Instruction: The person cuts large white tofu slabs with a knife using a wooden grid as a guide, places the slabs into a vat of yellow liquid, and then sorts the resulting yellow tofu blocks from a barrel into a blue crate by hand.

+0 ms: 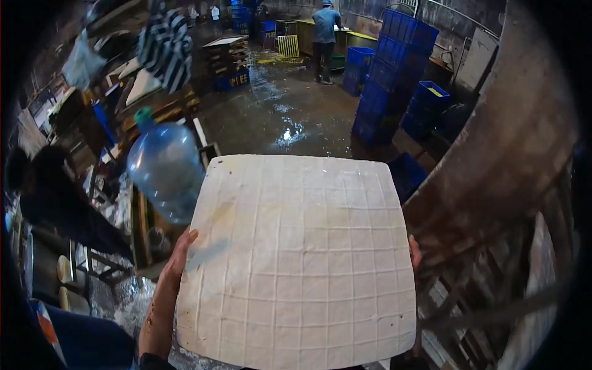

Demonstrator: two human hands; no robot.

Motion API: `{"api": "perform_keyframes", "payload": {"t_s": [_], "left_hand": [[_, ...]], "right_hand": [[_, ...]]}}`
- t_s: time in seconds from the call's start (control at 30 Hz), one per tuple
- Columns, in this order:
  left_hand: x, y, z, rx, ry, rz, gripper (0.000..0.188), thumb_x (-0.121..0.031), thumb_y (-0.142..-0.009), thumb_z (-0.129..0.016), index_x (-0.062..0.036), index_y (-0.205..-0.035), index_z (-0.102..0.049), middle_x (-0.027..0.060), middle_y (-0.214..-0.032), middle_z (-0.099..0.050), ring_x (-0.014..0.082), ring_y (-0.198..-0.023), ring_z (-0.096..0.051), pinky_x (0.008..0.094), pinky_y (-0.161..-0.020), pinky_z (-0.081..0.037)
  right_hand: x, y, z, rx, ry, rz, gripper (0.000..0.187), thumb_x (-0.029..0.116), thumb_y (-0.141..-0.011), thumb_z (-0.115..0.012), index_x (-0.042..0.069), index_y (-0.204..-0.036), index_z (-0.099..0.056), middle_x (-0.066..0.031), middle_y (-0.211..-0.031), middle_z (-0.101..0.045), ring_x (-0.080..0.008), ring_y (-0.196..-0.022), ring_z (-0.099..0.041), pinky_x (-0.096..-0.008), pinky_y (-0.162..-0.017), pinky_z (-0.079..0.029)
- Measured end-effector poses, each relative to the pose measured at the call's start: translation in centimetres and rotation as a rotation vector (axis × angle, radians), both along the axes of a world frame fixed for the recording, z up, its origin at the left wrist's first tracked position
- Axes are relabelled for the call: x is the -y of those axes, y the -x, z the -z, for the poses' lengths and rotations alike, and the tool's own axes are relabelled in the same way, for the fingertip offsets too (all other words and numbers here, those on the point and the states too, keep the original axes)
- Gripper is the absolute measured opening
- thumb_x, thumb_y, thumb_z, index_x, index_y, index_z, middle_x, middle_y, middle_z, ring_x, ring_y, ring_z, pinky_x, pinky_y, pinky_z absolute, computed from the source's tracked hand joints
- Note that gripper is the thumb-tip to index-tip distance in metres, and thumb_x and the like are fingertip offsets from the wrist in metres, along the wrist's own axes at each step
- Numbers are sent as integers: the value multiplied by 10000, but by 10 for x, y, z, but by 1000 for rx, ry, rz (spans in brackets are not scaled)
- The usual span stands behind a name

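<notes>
A large, whitish, nearly square slab [296,259] with a raised grid of lines fills the lower middle, its face toward me. Whether it is a board or a sheet of food I cannot tell. My left hand [180,246] grips its left edge, thumb at the rim and the other fingers hidden behind. At the opposite edge is my right hand [415,253], of which only part of the fingers shows; the slab covers the rest. A bluish patch and a few dark specks mark the surface.
A big clear water bottle [166,166] stands left of the slab. Stacked blue crates [394,68] rise at the right before a brown wall [493,148]. The floor [277,117] is wet. Far off, a person in blue [325,31] stands at a yellow-edged table.
</notes>
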State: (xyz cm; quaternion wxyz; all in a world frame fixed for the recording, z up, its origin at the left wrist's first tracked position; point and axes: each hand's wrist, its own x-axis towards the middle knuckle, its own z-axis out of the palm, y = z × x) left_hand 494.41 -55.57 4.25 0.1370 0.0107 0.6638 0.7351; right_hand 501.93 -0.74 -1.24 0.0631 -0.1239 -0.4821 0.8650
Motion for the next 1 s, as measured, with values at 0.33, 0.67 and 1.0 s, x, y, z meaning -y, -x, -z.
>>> {"api": "perform_keyframes", "payload": {"t_s": [0.33, 0.67, 1.0], "left_hand": [[1, 301, 16, -217, 27, -153, 744, -566, -943, -329, 10, -1415, -349, 112, -1383, -458, 235, -1265, -425, 365, -1077, -290], [-41, 730, -40, -227, 21, -401, 581, -423, -1004, -337, 9, -1386, -412, 69, -1360, -487, 176, -1233, -455, 325, -1051, -330], [-27, 1223, -36, -461, 242, -466, 422, -309, -979, -483, -2, -1262, -542, 80, -1186, -588, 161, -1108, -533, 305, -987, -386]], "right_hand": [[-46, 439, -79, 148, 203, -162, 318, 353, -972, -448, 136, -786, -587, 37, -660, -515, -74, -601, -472, -275, -558, -401], [-59, 878, -126, 98, 160, -377, 411, 413, -951, -444, 73, -1078, -636, -60, -905, -666, -146, -772, -614, -310, -696, -501], [-104, 1365, -136, -155, 84, -424, 459, 448, -937, -451, 59, -1114, -621, -91, -971, -673, -182, -831, -638, -340, -741, -518]]}}
